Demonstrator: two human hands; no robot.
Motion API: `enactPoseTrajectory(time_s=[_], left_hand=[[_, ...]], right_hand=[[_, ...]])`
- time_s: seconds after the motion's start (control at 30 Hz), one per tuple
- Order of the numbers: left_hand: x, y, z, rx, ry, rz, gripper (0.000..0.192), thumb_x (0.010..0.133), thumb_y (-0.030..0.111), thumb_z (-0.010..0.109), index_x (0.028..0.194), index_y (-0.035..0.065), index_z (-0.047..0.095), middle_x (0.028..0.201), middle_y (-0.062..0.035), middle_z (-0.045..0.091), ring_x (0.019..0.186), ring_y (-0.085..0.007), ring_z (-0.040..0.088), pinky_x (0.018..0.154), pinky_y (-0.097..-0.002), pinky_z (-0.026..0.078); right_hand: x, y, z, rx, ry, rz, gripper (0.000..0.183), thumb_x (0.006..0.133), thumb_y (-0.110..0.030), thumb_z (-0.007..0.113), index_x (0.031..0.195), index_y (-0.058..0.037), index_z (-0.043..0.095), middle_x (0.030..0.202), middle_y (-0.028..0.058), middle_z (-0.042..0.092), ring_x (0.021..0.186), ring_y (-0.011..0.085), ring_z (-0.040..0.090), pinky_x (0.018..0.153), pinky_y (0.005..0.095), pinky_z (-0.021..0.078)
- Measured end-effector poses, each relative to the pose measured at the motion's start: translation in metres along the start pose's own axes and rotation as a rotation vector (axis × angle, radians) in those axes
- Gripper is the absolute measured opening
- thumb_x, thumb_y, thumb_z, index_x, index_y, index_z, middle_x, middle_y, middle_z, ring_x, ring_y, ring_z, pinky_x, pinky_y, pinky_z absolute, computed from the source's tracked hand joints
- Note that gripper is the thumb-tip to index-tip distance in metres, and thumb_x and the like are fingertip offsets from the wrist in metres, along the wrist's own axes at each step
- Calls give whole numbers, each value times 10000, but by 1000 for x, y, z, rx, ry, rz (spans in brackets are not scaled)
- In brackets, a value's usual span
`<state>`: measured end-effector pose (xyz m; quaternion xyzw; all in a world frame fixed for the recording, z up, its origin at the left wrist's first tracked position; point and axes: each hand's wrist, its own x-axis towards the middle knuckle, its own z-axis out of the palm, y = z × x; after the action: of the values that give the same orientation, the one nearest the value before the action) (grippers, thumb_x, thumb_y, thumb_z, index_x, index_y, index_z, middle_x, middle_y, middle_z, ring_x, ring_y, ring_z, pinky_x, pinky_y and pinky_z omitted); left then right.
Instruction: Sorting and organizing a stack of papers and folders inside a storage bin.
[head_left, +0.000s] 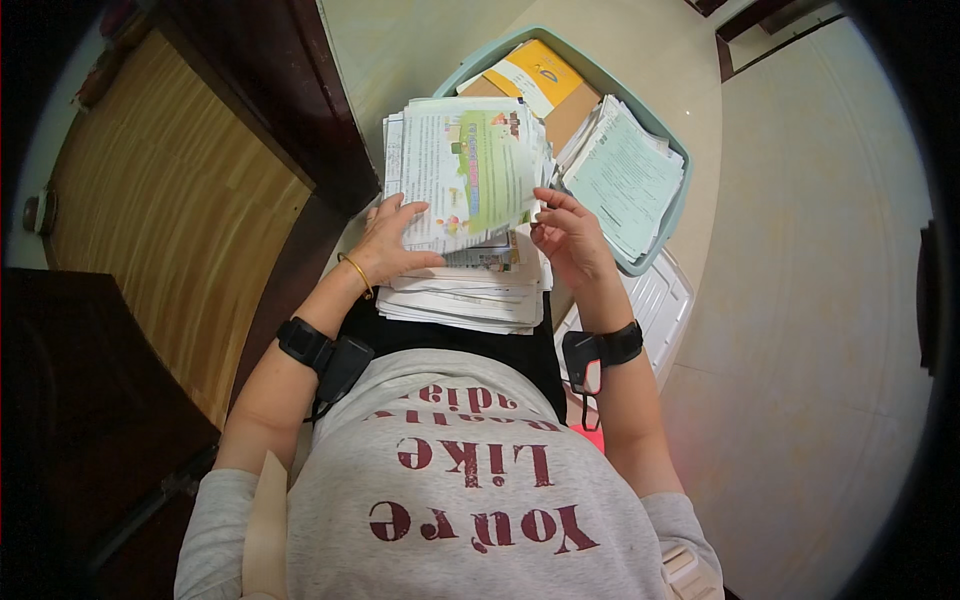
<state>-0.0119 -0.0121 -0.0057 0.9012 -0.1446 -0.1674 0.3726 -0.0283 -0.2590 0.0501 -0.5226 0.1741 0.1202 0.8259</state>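
Note:
A thick stack of papers (465, 304) lies before me, at my lap. On its upper part is a printed sheet (435, 165) with a green panel and cartoon pictures; its lower edge is blurred and slants up to the right. My left hand (390, 238) rests on the sheet's lower left side, fingers spread and thumb along the lower edge. At the right edge, the curled fingers of my right hand (568, 232) pinch the sheet near its lower corner. The fingertips there are partly hidden.
Beyond the stack stands a light teal plastic bin (667, 225) holding a yellow-and-brown folder (551, 79) and a pile of papers (626, 180). A white plastic lid (660, 300) lies by the bin. A dark door frame (300, 97) rises at left, beside a wood-patterned floor (172, 202).

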Motion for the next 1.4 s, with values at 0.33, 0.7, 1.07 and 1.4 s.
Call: enactPoseTrajectory(time_s=[0.33,0.7,1.07,1.4], left_hand=[[3,6,4,-230,159,280,337,797,165,498,1122,76,499,1126,-223,462,1014,-296,472,882,-303,345],[7,-9,8,-638,251,107,266,868,152,417,1057,-6,518,922,-48,574,819,-93,502,753,-210,394],[16,21,-9,-1084,448,11,259,903,183,328,987,-10,478,911,-47,547,802,-87,510,688,-211,425],[17,35,1,-1339,637,-77,247,904,180,307,961,8,474,877,-61,552,818,-124,547,645,-232,463]], right_hand=[[-2,-15,2,220,-94,-18,335,710,72,486,1039,18,451,868,87,490,694,139,501,634,221,456],[-4,-12,3,227,-38,-51,364,679,75,478,1038,21,452,922,78,467,736,150,485,664,238,439],[-44,5,-26,-140,-210,195,529,610,25,433,1138,54,436,1012,93,515,783,109,513,645,206,413],[-54,16,-37,-137,-216,200,376,737,-38,488,1108,23,479,950,50,529,724,89,468,623,195,390]])
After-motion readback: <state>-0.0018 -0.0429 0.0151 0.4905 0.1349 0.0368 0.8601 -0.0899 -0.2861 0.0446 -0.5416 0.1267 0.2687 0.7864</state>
